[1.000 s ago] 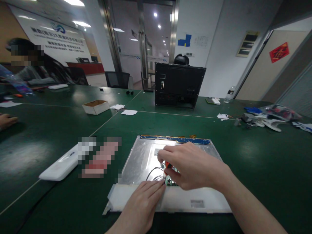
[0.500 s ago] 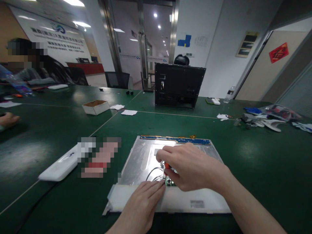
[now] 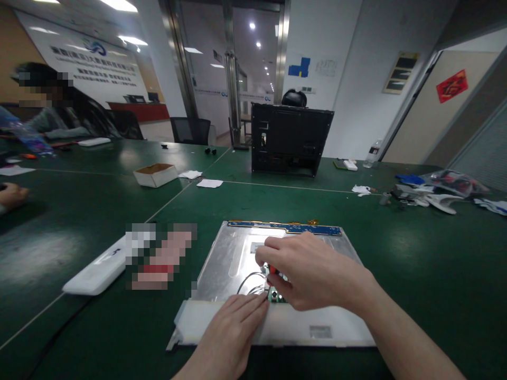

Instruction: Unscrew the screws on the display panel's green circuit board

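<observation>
Tool (image 3: 272,269), orange, is sitting pinched in curled fingers of right hand (image 3: 307,272), left hand (image 3: 235,323) lying flattened, its hold unclear, as below those fingers fragile-looking board (image 3: 278,297) is resting on stiff, probably slick panel (image 3: 217,264), best gripped by edges.

Table (image 3: 431,274): dark green, glossy, with pale seams.
Panel (image 3: 219,253): metal, lying flat near the front.
Bar (image 3: 93,274): white, slantwise, left of the panel — black cable (image 3: 47,340) on the table beside it.
Blurred item (image 3: 168,256): pink and red, between bar and panel.
Box (image 3: 165,176): pale, open-topped, beyond the bar.
Papers (image 3: 209,183): two white pieces, just right of the box.
Monitor (image 3: 293,137): black, upright, far side.
Bottle (image 3: 372,154): clear, right of the monitor.
Clutter (image 3: 435,195): far right — mixed pieces, partly white, too jumbled to count.
</observation>
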A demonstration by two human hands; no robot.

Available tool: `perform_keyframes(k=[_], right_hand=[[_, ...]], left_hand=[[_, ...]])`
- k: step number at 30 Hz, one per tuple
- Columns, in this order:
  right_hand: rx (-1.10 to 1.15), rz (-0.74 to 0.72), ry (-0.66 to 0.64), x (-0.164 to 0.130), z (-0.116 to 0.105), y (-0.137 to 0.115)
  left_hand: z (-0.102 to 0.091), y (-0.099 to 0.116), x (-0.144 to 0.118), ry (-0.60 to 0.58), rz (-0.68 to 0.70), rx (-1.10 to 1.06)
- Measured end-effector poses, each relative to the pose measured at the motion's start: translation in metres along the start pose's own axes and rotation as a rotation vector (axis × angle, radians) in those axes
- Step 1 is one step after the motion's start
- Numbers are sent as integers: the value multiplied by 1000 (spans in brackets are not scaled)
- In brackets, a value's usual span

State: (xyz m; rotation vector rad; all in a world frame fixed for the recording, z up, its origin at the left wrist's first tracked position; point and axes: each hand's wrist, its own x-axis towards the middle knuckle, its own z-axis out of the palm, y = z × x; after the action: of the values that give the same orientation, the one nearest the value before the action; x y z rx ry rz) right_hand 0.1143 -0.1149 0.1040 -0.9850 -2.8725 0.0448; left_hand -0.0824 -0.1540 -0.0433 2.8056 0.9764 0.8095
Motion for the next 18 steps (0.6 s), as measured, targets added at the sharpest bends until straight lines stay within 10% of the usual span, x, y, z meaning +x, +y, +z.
perform_keyframes(k=[18], right_hand=[[2,64,14,4,3,5]], left_hand=[[3,-3,-3,24,14,-1]])
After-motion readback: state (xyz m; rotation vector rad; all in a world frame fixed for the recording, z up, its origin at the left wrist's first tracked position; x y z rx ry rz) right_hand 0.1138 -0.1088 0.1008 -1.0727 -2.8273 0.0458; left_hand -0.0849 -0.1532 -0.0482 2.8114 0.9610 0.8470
